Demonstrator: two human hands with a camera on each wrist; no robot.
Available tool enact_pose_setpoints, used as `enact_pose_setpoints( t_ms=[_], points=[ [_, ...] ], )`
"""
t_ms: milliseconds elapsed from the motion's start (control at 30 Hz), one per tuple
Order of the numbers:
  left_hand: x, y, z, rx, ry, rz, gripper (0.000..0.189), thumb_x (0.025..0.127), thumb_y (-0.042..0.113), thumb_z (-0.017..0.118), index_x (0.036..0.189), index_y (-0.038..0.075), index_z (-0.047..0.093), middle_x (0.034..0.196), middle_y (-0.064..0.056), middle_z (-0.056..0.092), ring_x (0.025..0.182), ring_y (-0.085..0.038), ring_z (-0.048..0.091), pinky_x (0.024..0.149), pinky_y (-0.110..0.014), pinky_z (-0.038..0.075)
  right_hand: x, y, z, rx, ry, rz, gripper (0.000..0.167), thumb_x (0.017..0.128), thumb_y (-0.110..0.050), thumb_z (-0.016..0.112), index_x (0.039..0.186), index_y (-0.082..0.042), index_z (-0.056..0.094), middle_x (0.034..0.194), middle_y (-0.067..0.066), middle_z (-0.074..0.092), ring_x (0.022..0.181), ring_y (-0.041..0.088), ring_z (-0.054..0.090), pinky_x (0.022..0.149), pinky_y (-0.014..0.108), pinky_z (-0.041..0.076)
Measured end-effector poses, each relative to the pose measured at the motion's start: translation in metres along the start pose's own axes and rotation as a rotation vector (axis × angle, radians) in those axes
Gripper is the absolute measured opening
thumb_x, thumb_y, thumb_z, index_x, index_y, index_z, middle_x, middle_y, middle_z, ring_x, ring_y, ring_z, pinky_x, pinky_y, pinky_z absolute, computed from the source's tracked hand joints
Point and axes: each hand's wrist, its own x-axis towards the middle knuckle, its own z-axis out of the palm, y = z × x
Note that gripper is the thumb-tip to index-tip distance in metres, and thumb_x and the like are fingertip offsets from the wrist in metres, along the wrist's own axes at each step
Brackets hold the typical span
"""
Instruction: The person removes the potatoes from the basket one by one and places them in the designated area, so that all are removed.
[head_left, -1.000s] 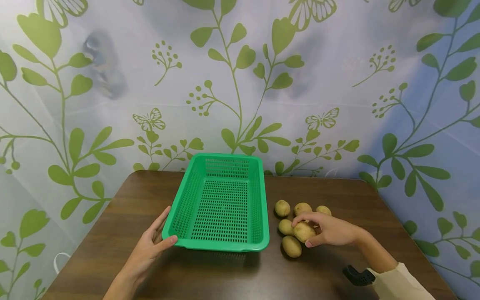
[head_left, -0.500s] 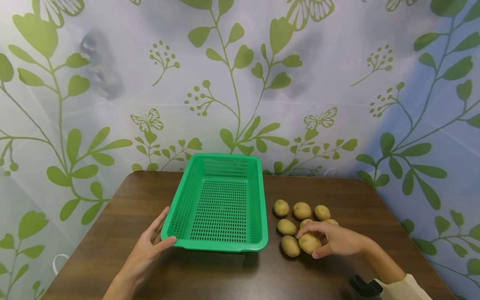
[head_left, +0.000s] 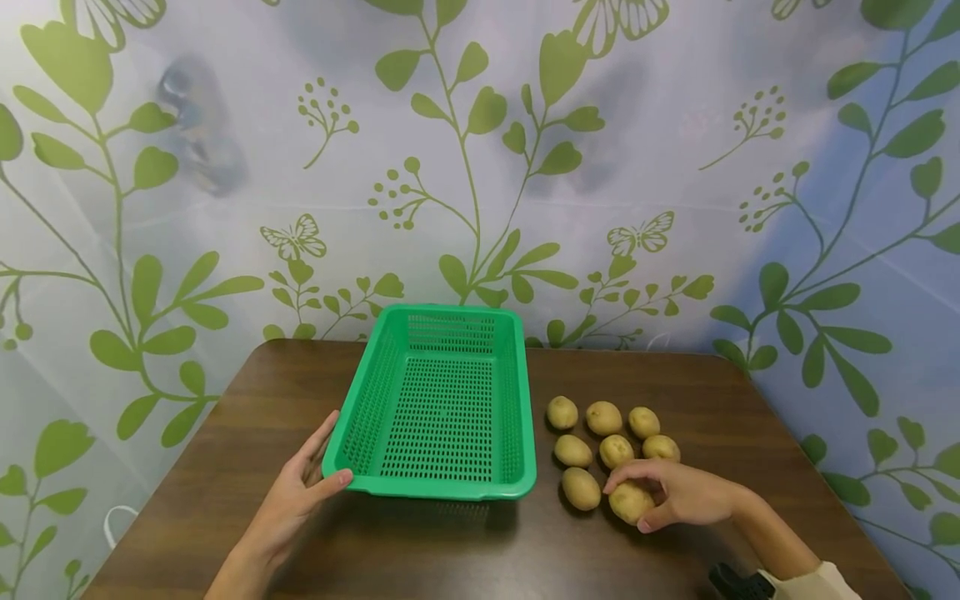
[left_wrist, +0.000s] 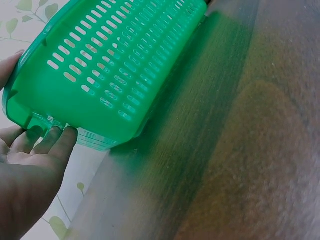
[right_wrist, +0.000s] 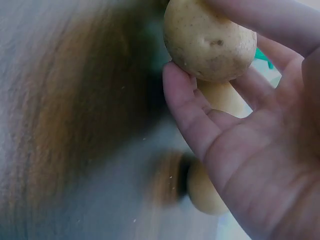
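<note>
A green plastic basket (head_left: 431, 487) with slotted walls stands on the table, nothing in it. My left hand (head_left: 298, 492) grips its near left corner, thumb over the rim; in the left wrist view the fingers (left_wrist: 62, 145) curl under that rim from outside. To the right, my right hand (head_left: 678, 493) holds a potato (head_left: 632, 502) between thumb and fingers at the front of a group of potatoes. The right wrist view shows this potato (right_wrist: 210, 45) from close by, with the hand's fingers around it.
Several more potatoes lie in loose rows right of the basket, among them one front-left potato (head_left: 581, 489) and one back-right potato (head_left: 643, 422). The brown wooden table (head_left: 420, 550) ends at a leaf-patterned cloth backdrop (head_left: 480, 167). A dark strap-like object (head_left: 738, 582) shows by the right sleeve.
My right hand has drawn the potato toward the front right, away from the others, uncovering potatoes behind it. The left hand and the basket have stayed in place.
</note>
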Motion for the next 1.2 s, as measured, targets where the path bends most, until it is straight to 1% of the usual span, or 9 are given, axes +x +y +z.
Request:
enact_pose_setpoints(
  t_ms=[267,467,567,633,700,800,867,1033,1200],
  points=[
    [0.002,-0.001,0.000,0.003,-0.002,0.002,0.083,0.104,-0.001,0.058,0.168,0.016,0.008,0.172,-0.014,0.003,0.142,-0.007,0.041,0.105,-0.025,0.045,0.000,0.005,-0.001,-0.073,0.017,0.015,0.049,0.092,-0.012,0.079,0.137,-0.011,0.061,0.126,0.007,0.062,0.084,0.009,0.051,0.068,0.026,0.048],
    [0.003,-0.001,0.000,0.003,-0.003,0.007,0.082,0.104,-0.002,0.057,0.168,0.016,0.009,0.171,-0.015,0.004,0.143,-0.009,0.041,0.105,-0.025,0.044,-0.001,0.004,-0.001,-0.119,0.012,0.040,0.050,0.094,-0.015,0.077,0.140,-0.011,0.060,0.116,0.001,0.062,0.074,0.004,0.048,0.064,0.025,0.046],
    [0.002,-0.001,0.000,0.004,-0.001,0.009,0.083,0.104,-0.002,0.057,0.168,0.015,0.008,0.171,-0.016,0.003,0.143,-0.008,0.041,0.105,-0.024,0.044,-0.001,0.000,-0.002,-0.154,0.018,0.054,0.049,0.095,-0.016,0.076,0.142,-0.010,0.059,0.113,0.000,0.062,0.072,0.002,0.048,0.064,0.024,0.048],
    [0.002,-0.001,0.000,0.004,-0.001,0.010,0.083,0.104,-0.002,0.057,0.168,0.014,0.008,0.171,-0.016,0.002,0.142,-0.007,0.041,0.105,-0.024,0.044,-0.002,-0.003,-0.003,-0.152,0.026,0.069,0.049,0.097,-0.018,0.075,0.142,-0.008,0.059,0.118,0.004,0.063,0.078,0.004,0.053,0.067,0.025,0.050],
    [0.002,-0.001,0.000,0.004,0.000,0.011,0.083,0.104,-0.002,0.057,0.168,0.014,0.007,0.171,-0.016,0.002,0.142,-0.007,0.041,0.105,-0.024,0.044,-0.002,-0.007,-0.005,-0.140,0.038,0.076,0.049,0.097,-0.019,0.075,0.142,-0.006,0.058,0.129,0.010,0.061,0.093,0.008,0.059,0.073,0.028,0.053],
    [0.002,-0.001,0.000,0.003,0.000,0.009,0.083,0.104,-0.002,0.057,0.168,0.014,0.007,0.171,-0.015,0.002,0.142,-0.007,0.041,0.105,-0.024,0.044,-0.003,-0.012,-0.007,-0.108,0.051,0.079,0.048,0.098,-0.019,0.074,0.141,-0.004,0.058,0.140,0.018,0.056,0.113,0.019,0.059,0.080,0.033,0.056],
    [0.002,-0.001,0.000,0.004,-0.001,0.010,0.083,0.104,-0.002,0.058,0.168,0.014,0.008,0.172,-0.015,0.002,0.142,-0.006,0.041,0.105,-0.024,0.044,-0.004,-0.014,-0.008,-0.105,0.056,0.072,0.048,0.098,-0.018,0.074,0.141,-0.003,0.058,0.138,0.019,0.057,0.115,0.023,0.058,0.080,0.034,0.056],
    [0.002,-0.001,0.000,0.019,-0.003,0.015,0.083,0.104,-0.001,0.058,0.168,0.013,0.008,0.172,-0.015,0.001,0.143,-0.004,0.039,0.106,-0.023,0.042,-0.003,-0.015,-0.012,-0.137,0.064,0.059,0.047,0.098,-0.018,0.074,0.139,-0.002,0.059,0.133,0.017,0.060,0.109,0.024,0.059,0.078,0.034,0.057],
    [0.001,0.001,-0.001,0.078,0.027,0.007,0.082,0.103,0.001,0.061,0.168,0.012,0.011,0.171,-0.015,0.007,0.141,-0.002,0.040,0.104,-0.021,0.043,0.001,-0.023,-0.019,-0.188,0.065,0.070,0.048,0.098,-0.020,0.074,0.140,-0.002,0.059,0.135,0.019,0.059,0.110,0.031,0.059,0.081,0.035,0.056]
  ],
)
